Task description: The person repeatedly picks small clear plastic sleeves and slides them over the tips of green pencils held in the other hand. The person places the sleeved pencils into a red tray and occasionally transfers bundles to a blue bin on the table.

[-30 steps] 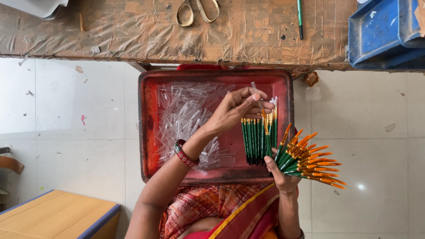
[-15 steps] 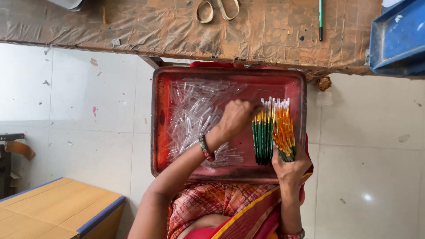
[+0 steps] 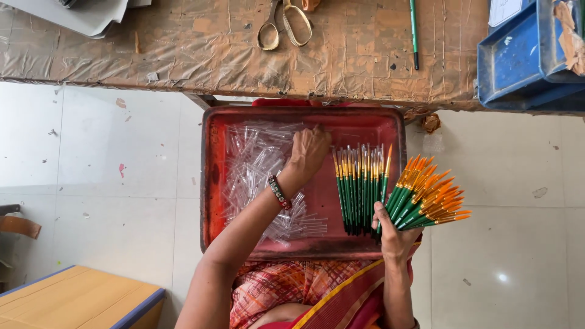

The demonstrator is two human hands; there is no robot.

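Note:
A red tray (image 3: 211, 183) rests on my lap. Its left side holds a heap of clear plastic tubes (image 3: 256, 170). My left hand (image 3: 308, 152) reaches down into that heap, fingers curled among the tubes; a beaded bracelet is on the wrist. A row of green-handled paint brushes (image 3: 361, 186) with yellow ferrules lies in the tray's right part. My right hand (image 3: 390, 234) grips a fanned bundle of green brushes with orange tips (image 3: 429, 198), held over the tray's right edge.
A brown paper-covered table (image 3: 183, 49) runs across the top, carrying scissors (image 3: 283, 24), a green pencil (image 3: 414, 30) and grey sheets (image 3: 79, 12). Blue plastic bins (image 3: 524, 55) stand at the right end. A wooden box (image 3: 73, 301) sits at lower left on the tiled floor.
My left hand has moved from the brushes leftward into the tube heap. The bundle in my right hand has fanned out to the right again.

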